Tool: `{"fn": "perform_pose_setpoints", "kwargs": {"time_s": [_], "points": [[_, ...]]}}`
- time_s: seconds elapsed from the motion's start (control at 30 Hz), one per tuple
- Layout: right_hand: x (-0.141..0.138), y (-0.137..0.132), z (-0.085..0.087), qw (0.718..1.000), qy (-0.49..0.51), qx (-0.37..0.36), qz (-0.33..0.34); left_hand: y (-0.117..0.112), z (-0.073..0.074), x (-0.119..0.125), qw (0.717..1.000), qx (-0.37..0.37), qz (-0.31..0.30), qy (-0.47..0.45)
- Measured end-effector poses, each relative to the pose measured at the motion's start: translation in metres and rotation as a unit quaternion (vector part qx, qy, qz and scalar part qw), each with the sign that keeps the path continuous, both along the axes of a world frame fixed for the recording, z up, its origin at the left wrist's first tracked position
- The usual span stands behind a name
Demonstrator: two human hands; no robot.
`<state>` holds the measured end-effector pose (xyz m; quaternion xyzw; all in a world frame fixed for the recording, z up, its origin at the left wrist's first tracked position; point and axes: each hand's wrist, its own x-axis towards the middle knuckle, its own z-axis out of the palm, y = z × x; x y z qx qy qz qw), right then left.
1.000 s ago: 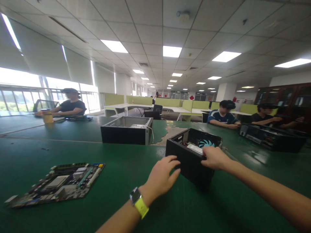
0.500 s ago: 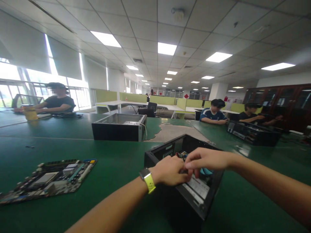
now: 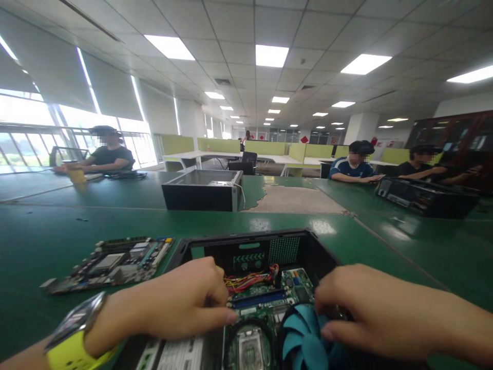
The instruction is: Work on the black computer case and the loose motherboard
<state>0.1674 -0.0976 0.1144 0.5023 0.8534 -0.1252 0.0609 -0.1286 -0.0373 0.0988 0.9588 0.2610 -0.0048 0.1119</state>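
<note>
computer cases (image 3: 199, 198) (image 3: 215, 250) (image 3: 427, 198): 3+ | teal fan (image 3: 304, 336): 1 | loose motherboard (image 3: 123, 262): 1 | watch (image 3: 77, 319): 1

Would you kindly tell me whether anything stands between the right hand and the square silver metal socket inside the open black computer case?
Yes: in this view, the round, teal-bladed fan stands between the right hand and the square silver metal socket. Whether the hand touches the fan, I cannot tell.

At the lower centre of the frame, a black computer case (image 3: 223, 252) lies before me, open side up. Inside I see a green circuit board (image 3: 269, 313), red and yellow wires (image 3: 248, 281) bundled at its upper left, a metal-framed socket (image 3: 250, 350) at bottom centre, and a turquoise fan (image 3: 306, 340) just right.
</note>
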Motion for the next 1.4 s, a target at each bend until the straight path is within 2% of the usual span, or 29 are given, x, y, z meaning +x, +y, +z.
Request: {"fn": "perform_pose_setpoints", "kwargs": {"time_s": [0.07, 0.17, 0.27, 0.37, 0.47, 0.57, 1.03, 1.4], "points": [[-0.027, 0.024, -0.004, 0.998, -0.043, 0.029, 0.037, 0.003, 0.004, 0.021, 0.996, 0.049, 0.027, 0.063], [-0.059, 0.068, -0.026, 0.988, -0.147, 0.031, 0.041, 0.015, 0.002, 0.064, 0.978, 0.131, 0.053, 0.152], [-0.076, 0.103, -0.055, 0.972, -0.232, -0.001, 0.023, 0.031, -0.017, 0.102, 0.957, 0.125, 0.092, 0.245], [-0.079, 0.118, -0.078, 0.969, -0.246, -0.002, 0.037, 0.045, -0.046, 0.12, 0.945, 0.084, 0.123, 0.292], [-0.077, 0.121, -0.091, 0.966, -0.252, 0.005, 0.057, 0.052, -0.07, 0.123, 0.942, 0.067, 0.142, 0.296], [-0.077, 0.122, -0.094, 0.964, -0.254, 0.009, 0.073, 0.055, -0.081, 0.121, 0.945, 0.065, 0.15, 0.283], [-0.079, 0.124, -0.095, 0.965, -0.249, 0.023, 0.079, 0.06, -0.082, 0.121, 0.945, 0.057, 0.148, 0.286], [-0.079, 0.121, -0.092, 0.963, -0.253, 0.026, 0.089, 0.066, -0.095, 0.119, 0.951, 0.073, 0.158, 0.256]]}}
